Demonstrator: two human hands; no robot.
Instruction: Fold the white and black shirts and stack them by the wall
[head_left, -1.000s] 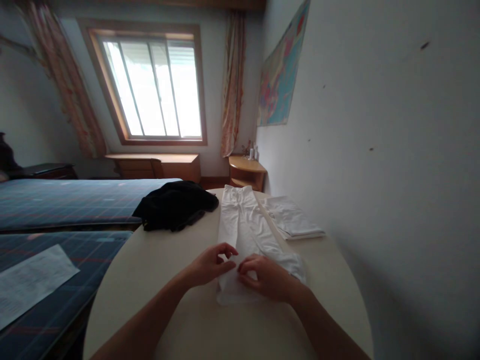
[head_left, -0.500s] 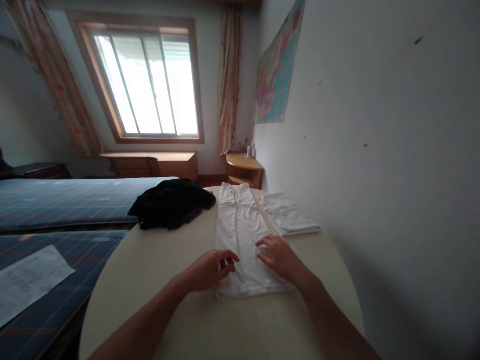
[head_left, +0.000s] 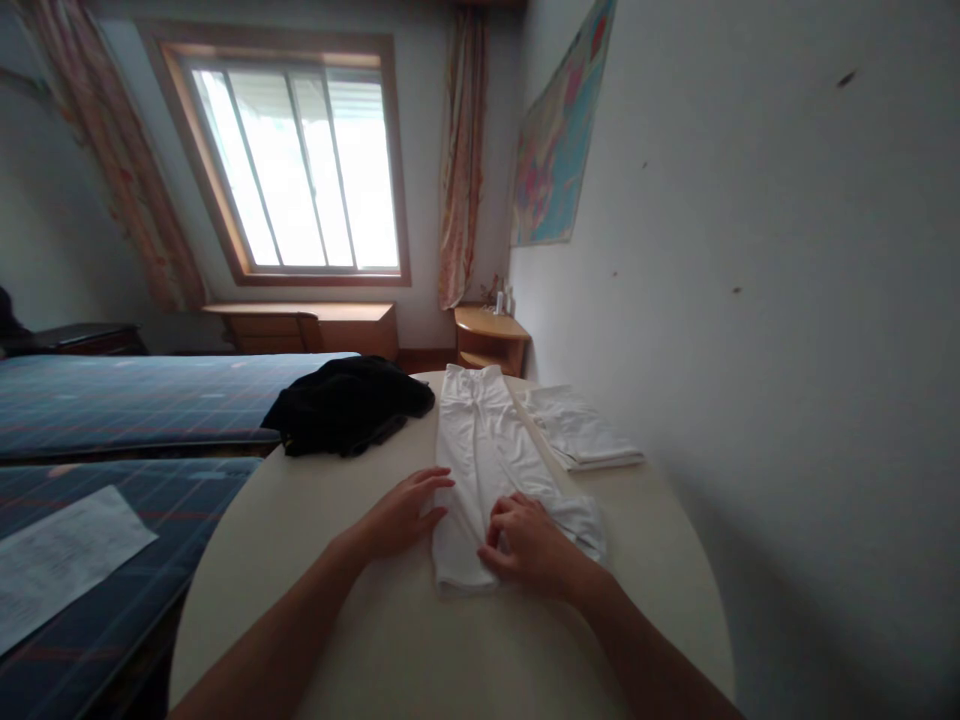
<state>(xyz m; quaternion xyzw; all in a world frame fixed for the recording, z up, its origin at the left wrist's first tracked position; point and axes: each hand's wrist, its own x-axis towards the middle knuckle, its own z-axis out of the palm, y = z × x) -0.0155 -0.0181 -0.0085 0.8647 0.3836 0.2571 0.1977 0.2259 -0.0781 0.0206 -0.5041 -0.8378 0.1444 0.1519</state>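
White trousers (head_left: 469, 450) lie lengthwise on the round cream table (head_left: 420, 650), waistband at the far end and hems towards me. My left hand (head_left: 405, 510) rests along their left edge, fingers apart and thumb out. Over the lower legs is my right hand (head_left: 529, 545), its fingers curled at the cloth between the legs; the fingertips are partly hidden. Beside this hand the lower right leg is bunched and turned outwards, while the left leg lies fairly flat. Right of the trousers sits a folded white garment (head_left: 577, 425).
A black garment (head_left: 349, 405) lies heaped at the table's far left. Beds with blue plaid covers (head_left: 165, 395) stand to the left, one bearing a sheet of paper (head_left: 71, 560). A white wall (head_left: 787, 420) runs close along the right.
The lower right leg of the trousers has shifted right and bunched up. My right hand has moved left and down with its fingers curling; my left hand has moved slightly left and away from me.
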